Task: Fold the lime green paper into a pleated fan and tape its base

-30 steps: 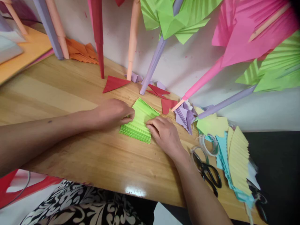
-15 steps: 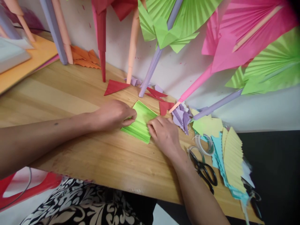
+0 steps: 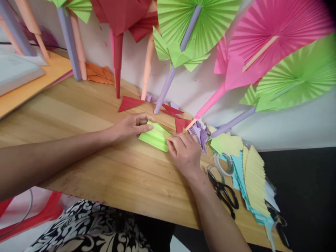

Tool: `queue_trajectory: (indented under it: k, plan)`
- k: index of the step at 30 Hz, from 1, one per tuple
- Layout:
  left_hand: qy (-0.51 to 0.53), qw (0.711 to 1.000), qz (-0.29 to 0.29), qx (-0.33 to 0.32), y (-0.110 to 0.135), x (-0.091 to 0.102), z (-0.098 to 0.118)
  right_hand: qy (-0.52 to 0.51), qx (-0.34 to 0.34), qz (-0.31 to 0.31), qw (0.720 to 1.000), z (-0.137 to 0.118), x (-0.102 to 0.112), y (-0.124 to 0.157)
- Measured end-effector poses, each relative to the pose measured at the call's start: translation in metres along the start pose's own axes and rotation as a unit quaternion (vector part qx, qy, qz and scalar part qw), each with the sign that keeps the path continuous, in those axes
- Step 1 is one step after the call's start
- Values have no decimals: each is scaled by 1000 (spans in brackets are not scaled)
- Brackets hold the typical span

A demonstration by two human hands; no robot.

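Note:
A bright green pleated paper (image 3: 155,135) lies on the wooden table in front of me, its folds running from left to right. My left hand (image 3: 131,125) is at its left end, thumb on the near face and the fingers along the far edge, with the paper between them. At the right end, my right hand (image 3: 183,150) pinches the paper's edge in curled fingers; the fingertips are partly hidden. Just beyond the paper lie red paper pieces (image 3: 130,103).
Paper fans, one green (image 3: 207,26) and one pink (image 3: 288,31), lean on rolled-paper sticks against the wall. On the right are black-handled scissors (image 3: 228,196), a tape roll (image 3: 223,164) and yellow pleated paper (image 3: 254,178). Orange sheets (image 3: 61,64) lie at the far left.
The green paper now looks narrower from front to back. My left hand has gone from a closed pinch to straighter fingers around its left end; my right hand keeps its pinch.

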State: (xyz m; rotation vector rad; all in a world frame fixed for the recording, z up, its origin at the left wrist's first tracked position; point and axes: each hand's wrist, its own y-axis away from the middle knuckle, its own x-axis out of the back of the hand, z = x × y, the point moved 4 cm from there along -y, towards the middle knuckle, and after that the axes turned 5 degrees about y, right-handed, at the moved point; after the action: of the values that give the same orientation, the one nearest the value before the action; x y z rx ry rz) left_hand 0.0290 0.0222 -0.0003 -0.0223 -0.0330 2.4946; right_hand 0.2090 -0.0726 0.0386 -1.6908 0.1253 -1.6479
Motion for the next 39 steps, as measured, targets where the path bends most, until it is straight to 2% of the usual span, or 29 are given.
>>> queue_trajectory:
  k: [2, 4, 6, 8, 11, 13, 15, 18, 20, 24, 26, 32, 39]
  plan:
    - [66, 998, 8, 1, -1, -3, -4, -71, -50, -1, 996, 6, -3, 2]
    - [101, 995, 24, -8, -2, -2, -5, -141, -153, 23, 978, 18, -6, 6]
    - [114, 992, 49, -23, -3, 1, -3, -200, -278, 48, 938, 32, -9, 12]
    - [119, 990, 68, -34, -3, 5, -2, -280, -358, 40, 890, 40, -16, 16]
    - [123, 989, 67, -39, -4, 6, -1, -438, -365, -14, 821, 36, -29, 16]
    - [118, 991, 50, -41, -3, 3, -1, -508, -359, -36, 782, 31, -35, 15]
    - [116, 992, 24, -46, -3, 0, 1, -534, -377, -45, 755, 27, -39, 16]
    - [129, 991, -6, -45, -1, -5, 3, -547, -406, -43, 731, 25, -41, 18]
    - [143, 989, -6, -33, 0, -5, 3, -546, -411, -35, 729, 25, -42, 19]
    - [157, 987, -4, -13, 0, -8, 2, -525, -401, -26, 750, 23, -42, 18]
    - [154, 988, -5, -12, -1, -11, 2, -528, -394, -22, 752, 20, -41, 17]
    - [152, 988, 29, -10, 1, -16, 8, -520, -383, -29, 763, 12, -42, 15]
    - [164, 984, 65, 8, 1, -4, 3, -502, -409, -6, 762, 20, -43, 17]
